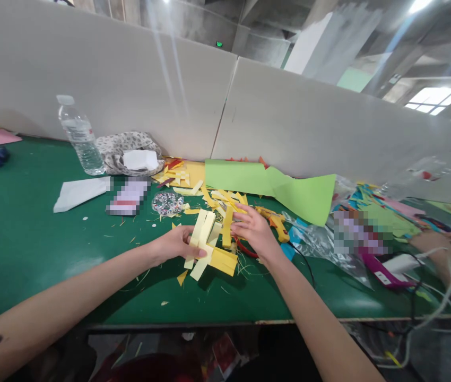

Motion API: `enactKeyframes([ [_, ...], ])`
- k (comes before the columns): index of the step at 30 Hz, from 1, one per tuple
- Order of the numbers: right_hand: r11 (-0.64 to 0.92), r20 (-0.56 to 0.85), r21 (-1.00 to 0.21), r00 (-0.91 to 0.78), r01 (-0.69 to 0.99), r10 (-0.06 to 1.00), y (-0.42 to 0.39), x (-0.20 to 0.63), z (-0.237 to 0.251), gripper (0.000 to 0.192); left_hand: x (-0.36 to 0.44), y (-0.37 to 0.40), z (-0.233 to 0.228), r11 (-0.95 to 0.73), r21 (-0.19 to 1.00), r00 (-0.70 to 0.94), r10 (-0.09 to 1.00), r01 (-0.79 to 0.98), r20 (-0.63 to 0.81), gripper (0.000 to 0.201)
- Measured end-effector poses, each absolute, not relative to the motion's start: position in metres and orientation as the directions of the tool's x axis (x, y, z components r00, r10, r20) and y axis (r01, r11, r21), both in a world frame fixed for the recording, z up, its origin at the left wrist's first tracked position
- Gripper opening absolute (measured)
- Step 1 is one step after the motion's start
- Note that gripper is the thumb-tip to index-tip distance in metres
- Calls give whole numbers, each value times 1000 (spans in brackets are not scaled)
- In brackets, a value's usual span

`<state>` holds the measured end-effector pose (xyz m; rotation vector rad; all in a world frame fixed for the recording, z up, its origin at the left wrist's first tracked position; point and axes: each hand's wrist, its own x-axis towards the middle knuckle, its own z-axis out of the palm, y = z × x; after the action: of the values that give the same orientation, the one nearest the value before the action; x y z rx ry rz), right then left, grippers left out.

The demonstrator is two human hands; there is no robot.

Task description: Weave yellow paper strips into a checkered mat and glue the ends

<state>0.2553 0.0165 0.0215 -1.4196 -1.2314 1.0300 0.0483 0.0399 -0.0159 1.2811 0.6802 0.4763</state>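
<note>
Steadying the crossed paper piece (201, 233) near the middle of the desk (30, 233) falls to the left hand (178, 245), whose grip is pinched on the pale part, thumb on top by the crossing; a light, flat pinch there should keep it from skewing or creasing. To the right, the right hand (251, 228) has a narrow grip holding a yellow strip (227, 227) by its right side, close beside the piece, though whether the two touch is hard to tell. Good handling probably means keeping that strip straight, and the wrist clear of the yellow glue gun (277, 223) just to the right, as its tip may be hot. As for containers, on the far left stands a capped water bottle (80, 135), partly full. Just right of it, a spotted cloth pouch (110, 151) has a white paper (140, 159) on its near side; its contents cannot be told. Nearer and further right, a clear round case (167, 203) seems to hold small multicoloured bits. On the right lies a crumpled clear plastic bag (321, 246), its contents unclear.
</note>
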Motion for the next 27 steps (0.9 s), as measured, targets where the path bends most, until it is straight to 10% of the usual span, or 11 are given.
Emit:
enactKeyframes([
  [14, 290, 301, -863, -40, 413, 953, -15, 216, 26, 17, 52, 39, -24, 227, 972, 713, 673, 57, -199, 34],
  [22, 234, 139, -917, -292, 322, 946, -3, 196, 27, 68, 54, 36, -24, 33, 996, 719, 689, 85, -84, 26],
  [27, 343, 289, -783, -185, 519, 939, 5, 217, 28, 57, 54, 36, -22, 181, 981, 744, 646, 69, -172, 31],
])
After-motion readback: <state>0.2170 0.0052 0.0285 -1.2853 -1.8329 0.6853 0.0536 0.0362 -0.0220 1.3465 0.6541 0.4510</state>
